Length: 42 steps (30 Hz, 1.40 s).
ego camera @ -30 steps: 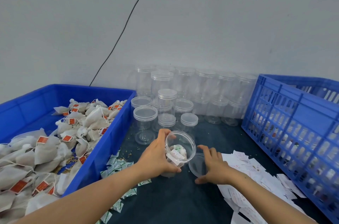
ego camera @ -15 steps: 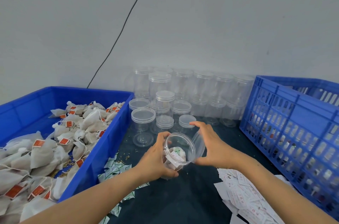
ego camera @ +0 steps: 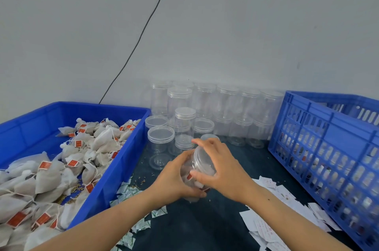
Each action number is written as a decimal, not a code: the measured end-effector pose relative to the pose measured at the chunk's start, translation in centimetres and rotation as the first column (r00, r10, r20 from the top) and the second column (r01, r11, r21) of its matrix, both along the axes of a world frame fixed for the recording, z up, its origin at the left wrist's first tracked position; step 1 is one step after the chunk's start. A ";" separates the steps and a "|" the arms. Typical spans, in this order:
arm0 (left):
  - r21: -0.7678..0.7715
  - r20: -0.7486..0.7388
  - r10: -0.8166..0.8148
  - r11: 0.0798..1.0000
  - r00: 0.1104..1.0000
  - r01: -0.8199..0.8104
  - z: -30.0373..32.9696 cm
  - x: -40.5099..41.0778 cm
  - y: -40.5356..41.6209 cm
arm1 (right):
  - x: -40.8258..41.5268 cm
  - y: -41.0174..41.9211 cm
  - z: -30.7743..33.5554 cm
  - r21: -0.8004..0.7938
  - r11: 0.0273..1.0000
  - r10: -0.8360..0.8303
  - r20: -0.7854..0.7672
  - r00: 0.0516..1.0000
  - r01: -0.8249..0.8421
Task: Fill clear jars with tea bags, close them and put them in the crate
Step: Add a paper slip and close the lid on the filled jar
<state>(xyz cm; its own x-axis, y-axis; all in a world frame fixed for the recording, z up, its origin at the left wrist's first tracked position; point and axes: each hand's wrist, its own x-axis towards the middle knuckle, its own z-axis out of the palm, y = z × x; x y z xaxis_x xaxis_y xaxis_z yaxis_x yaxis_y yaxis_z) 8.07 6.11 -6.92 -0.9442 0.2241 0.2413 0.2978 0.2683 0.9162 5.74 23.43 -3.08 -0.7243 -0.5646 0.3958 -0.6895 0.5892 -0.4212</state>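
Lid (ego camera: 202,161): lifted off the bench since a second ago, now seated on the mouth of the tea-bag jar (ego camera: 191,179). Right hand (ego camera: 222,168) fingers wrap the lid; left hand (ego camera: 174,179) grips the jar body above the bench. Closing underway; crate (ego camera: 328,148) next, at right.

Jar (ego camera: 195,170) mostly hidden btwn left hand (ego camera: 174,176) and right hand (ego camera: 221,170); whether the lid (ego camera: 202,160) sat fully on couldn't be told. Tea bags inside showed only as bits thru the wall. Blue bin (ego camera: 114,170) cut off at left and bottom edges, crate (ego camera: 328,127) at right edge. Contents behind the crate's slots too blurred to identify. Print on paper slips (ego camera: 264,226) too small to read.
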 end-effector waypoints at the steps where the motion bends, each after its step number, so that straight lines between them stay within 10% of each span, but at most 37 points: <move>1: 0.056 -0.007 0.041 0.998 0.999 -0.041 0.3 0.0 0.0 | -0.1 0.1 0.4 -0.096 0.995 -0.015 0.013 1.000 0.016; 4: 0.300 0.109 0.131 0.941 0.985 -0.158 1.5 -0.1 -0.3 | -0.6 0.5 1.6 -0.451 0.888 -0.031 0.123 0.992 0.084; 9: 0.678 0.362 -0.271 0.733 0.892 -0.052 2.3 0.3 -0.8 | -0.5 -0.9 2.3 -0.574 0.811 -0.022 0.162 0.987 0.112; 16: 0.618 0.479 -0.157 0.759 0.864 -0.205 2.4 -0.4 -1.7 | -0.7 -1.5 2.1 -0.344 0.938 -0.046 -0.007 0.999 0.040; 23: 0.534 0.707 -0.299 0.820 0.640 -0.206 2.2 -1.3 -2.5 | -1.3 -0.2 2.9 0.006 0.978 0.190 -0.425 0.885 -0.207; 33: 0.433 0.810 -0.370 0.900 0.454 -0.040 2.4 -1.3 -3.7 | -1.9 0.3 2.7 0.114 0.948 0.318 -0.411 0.855 -0.298; 37: 0.475 0.789 -0.333 0.863 0.517 -0.170 2.2 -1.0 -3.2 | -1.4 -0.1 2.5 -0.020 0.973 0.212 -0.320 0.923 -0.230; 42: 0.652 0.558 -0.221 0.713 0.800 -0.257 2.2 -1.3 -2.1 | -0.6 -1.9 2.0 -0.332 0.943 -0.082 -0.110 0.990 0.041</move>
<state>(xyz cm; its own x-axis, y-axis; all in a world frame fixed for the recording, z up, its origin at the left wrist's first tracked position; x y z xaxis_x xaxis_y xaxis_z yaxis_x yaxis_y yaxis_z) 6.75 4.03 -4.72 -0.9439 0.2083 -0.2564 -0.3273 -0.4837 0.8118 5.11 21.49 -1.09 -0.6888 -0.3444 0.6380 -0.7139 0.4756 -0.5140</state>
